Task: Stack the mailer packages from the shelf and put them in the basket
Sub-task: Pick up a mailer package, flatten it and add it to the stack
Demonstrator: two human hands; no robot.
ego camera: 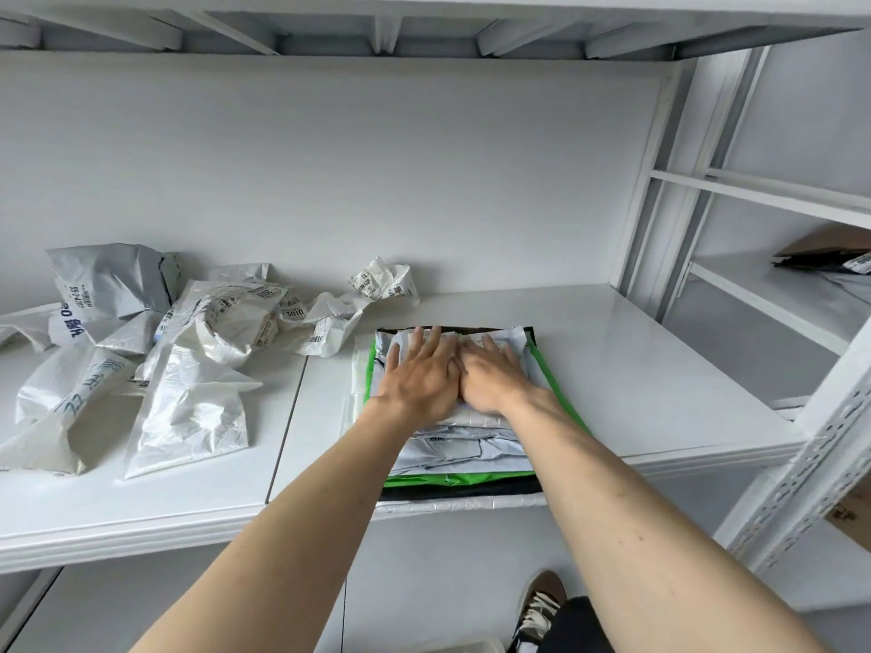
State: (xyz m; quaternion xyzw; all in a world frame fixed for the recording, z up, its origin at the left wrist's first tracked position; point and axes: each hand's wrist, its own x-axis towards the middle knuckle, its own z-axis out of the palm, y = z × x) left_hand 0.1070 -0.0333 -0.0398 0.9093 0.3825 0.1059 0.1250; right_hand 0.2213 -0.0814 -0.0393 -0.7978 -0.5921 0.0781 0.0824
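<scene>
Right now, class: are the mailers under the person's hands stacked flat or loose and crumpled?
Stacked flat. The stack shows layered edges on the shelf, with left hand and right hand pressing it.

Both bare forearms reach forward and come close together at the wrists. The left hand (419, 374) lies palm down, with its fingers straight and a little spread. The right hand (492, 372) lies just beside it, also palm down with straight fingers. The inner edges of the two hands touch. Both hands press flat on what is under them.
</scene>
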